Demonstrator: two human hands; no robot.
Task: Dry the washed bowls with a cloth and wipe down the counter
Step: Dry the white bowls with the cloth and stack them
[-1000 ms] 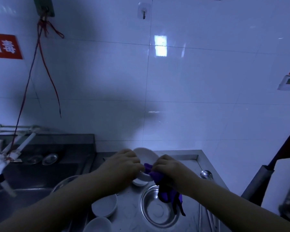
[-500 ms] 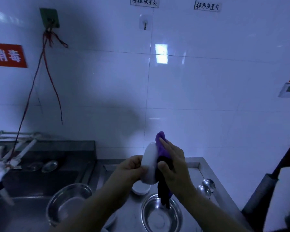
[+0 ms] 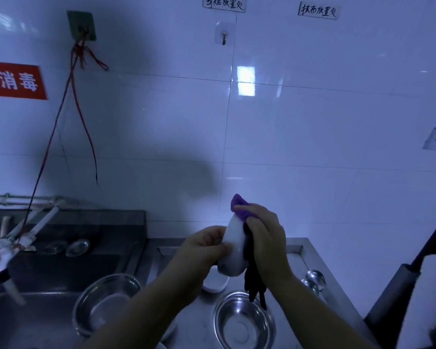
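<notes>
Under red sign [image 3: 13,80] "消毒", left hand [image 3: 203,248] gripping white bowl [image 3: 233,250], right hand [image 3: 264,238] clutching purple cloth [image 3: 240,207].

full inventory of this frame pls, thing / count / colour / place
white bowl: 1, white, held up on edge between both hands
cloth: 1, purple and dark, against the bowl, tail hanging down
small bowl: 1, white, on counter below the hands
steel bowls: 2, silver, on counter, right and left
ladles: 2, silver, counter right
faucet: 1, white, over sink at left
hook: 1, clear, wall
sign: 1, red, wall left
left hand: grips the bowl
right hand: presses cloth to bowl
</notes>
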